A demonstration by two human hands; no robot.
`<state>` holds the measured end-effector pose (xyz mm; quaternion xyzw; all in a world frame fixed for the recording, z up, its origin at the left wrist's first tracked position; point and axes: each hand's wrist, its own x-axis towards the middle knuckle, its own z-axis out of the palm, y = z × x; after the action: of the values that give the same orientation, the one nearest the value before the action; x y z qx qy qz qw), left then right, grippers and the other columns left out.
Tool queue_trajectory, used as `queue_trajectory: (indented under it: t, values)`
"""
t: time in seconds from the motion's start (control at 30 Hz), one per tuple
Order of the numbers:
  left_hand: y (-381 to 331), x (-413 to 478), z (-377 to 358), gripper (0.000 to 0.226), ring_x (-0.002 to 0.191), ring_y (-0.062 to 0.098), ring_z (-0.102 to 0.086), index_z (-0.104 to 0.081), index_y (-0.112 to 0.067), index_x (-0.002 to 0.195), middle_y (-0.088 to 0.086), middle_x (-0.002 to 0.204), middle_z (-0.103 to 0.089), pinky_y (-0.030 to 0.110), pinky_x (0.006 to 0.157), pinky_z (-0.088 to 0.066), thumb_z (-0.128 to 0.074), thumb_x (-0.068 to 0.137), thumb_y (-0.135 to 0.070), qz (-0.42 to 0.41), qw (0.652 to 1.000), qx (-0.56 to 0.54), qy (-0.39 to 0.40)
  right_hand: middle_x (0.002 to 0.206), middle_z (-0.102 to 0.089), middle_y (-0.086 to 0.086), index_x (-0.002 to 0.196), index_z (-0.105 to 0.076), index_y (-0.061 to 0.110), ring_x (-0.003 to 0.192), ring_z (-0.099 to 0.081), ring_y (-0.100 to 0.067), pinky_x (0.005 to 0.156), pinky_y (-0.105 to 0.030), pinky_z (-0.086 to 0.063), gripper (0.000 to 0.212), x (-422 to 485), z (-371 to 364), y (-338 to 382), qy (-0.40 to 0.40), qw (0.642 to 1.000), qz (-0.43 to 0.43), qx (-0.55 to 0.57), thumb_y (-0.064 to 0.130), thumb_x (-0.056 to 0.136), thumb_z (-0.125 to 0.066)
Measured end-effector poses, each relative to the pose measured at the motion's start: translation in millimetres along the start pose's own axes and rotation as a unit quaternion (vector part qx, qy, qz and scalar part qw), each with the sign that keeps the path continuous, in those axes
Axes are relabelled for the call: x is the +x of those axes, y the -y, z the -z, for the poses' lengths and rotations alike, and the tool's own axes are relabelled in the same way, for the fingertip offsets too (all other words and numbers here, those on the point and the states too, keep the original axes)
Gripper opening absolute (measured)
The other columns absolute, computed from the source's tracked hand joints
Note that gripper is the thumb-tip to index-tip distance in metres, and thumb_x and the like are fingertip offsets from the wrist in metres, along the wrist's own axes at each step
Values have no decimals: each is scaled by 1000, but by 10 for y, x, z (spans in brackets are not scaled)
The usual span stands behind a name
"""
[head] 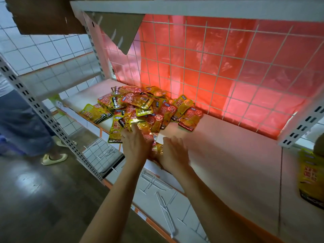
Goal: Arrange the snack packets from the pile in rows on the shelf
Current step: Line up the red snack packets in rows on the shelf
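A pile of yellow and red snack packets (pixel 140 106) lies on the white shelf board (pixel 228 146), against the wire grid back. My left hand (pixel 135 142) reaches into the near edge of the pile, its fingers on a yellow packet (pixel 140 127). My right hand (pixel 172 153) lies just to its right at the shelf's front edge, fingers curled over, blurred by motion. Between the two hands shows a yellow-orange packet (pixel 157 149), which both hands touch. Whether either hand grips it is hidden by the backs of the hands.
A red plastic sheet (pixel 228 67) hangs behind the wire grid. Loose metal hooks (pixel 163 204) lie on the lower shelf. A perforated upright (pixel 40 111) stands at left, a person's legs in sandals (pixel 52 158) beyond it. A yellow packet stack (pixel 311 178) sits at far right.
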<state>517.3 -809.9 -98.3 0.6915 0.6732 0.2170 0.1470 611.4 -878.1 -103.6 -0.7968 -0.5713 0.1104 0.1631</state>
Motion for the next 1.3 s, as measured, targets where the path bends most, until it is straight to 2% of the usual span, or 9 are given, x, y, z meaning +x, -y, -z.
queue_trajectory:
  t: [0.2,0.4,0.5,0.57,0.73,0.8,0.87,1.0,1.3]
  values:
    - [-68,40,-40,69,112,33,-55,-53,-15,128,14,117,-63,39,90,-44,-82,70,-39,-50,995,-79,38,118,-45,-10,117,-48,12,108,-48,-30,77,-32,-41,42,-23,82,-149,22,997,-52,49,31,83,-67]
    - [-243,-24,-71,21,86,28,-67,-72,-11,104,10,92,-73,34,73,-51,-58,92,-21,-97,975,-196,44,111,-62,-9,120,-39,15,99,-61,-33,65,-29,-37,51,-153,227,-506,-58,976,-151,147,38,84,-66]
    - [-415,-119,-76,35,79,26,-64,-74,-13,102,8,81,-71,36,75,-52,-43,89,-4,-53,919,-369,130,109,-65,-10,118,-47,14,99,-61,-33,68,-30,-40,46,-220,327,-735,-94,953,-184,223,34,83,-68]
    - [-553,-208,-98,39,77,19,-62,-78,-27,88,1,77,-70,33,73,-53,-47,75,-7,-61,884,-430,174,108,-67,-5,115,-54,16,96,-62,-26,69,-27,-40,39,-276,401,-882,-125,936,-190,268,30,82,-70]
    - [-913,-467,-250,7,62,9,-56,-74,-20,85,5,75,-72,29,60,-42,-74,79,-24,-121,881,-412,199,100,-65,1,112,-58,18,82,-59,-13,63,-20,-42,30,-492,591,-1213,-218,885,-222,346,24,84,-68]
    - [-1075,-583,-322,9,61,6,-57,-73,-20,79,-1,70,-71,25,59,-43,-76,79,-28,-117,877,-423,194,95,-62,5,109,-58,18,75,-55,-6,56,-12,-37,25,-608,666,-1344,-254,868,-227,360,24,86,-66]
    - [-1240,-700,-390,6,62,4,-59,-74,-23,78,-6,69,-71,23,59,-44,-76,80,-29,-125,872,-425,206,91,-62,4,109,-59,16,78,-58,-12,60,-19,-39,24,-731,741,-1491,-284,851,-235,375,25,87,-65]
    - [-1562,-987,-505,10,66,16,-61,-75,-21,74,9,75,-71,32,65,-48,-75,81,-28,-122,842,-460,256,88,-62,2,107,-60,11,78,-58,-13,64,-22,-40,22,-1002,913,-1798,-332,822,-243,394,19,88,-64]
    - [-2278,-1860,-784,14,68,8,-70,-72,-26,69,-7,74,-74,28,68,-53,-74,81,-33,-146,809,-453,346,91,-68,3,103,-61,17,77,-63,-6,66,-26,-48,13,-1797,1283,-2503,-401,767,-266,425,17,90,-62]
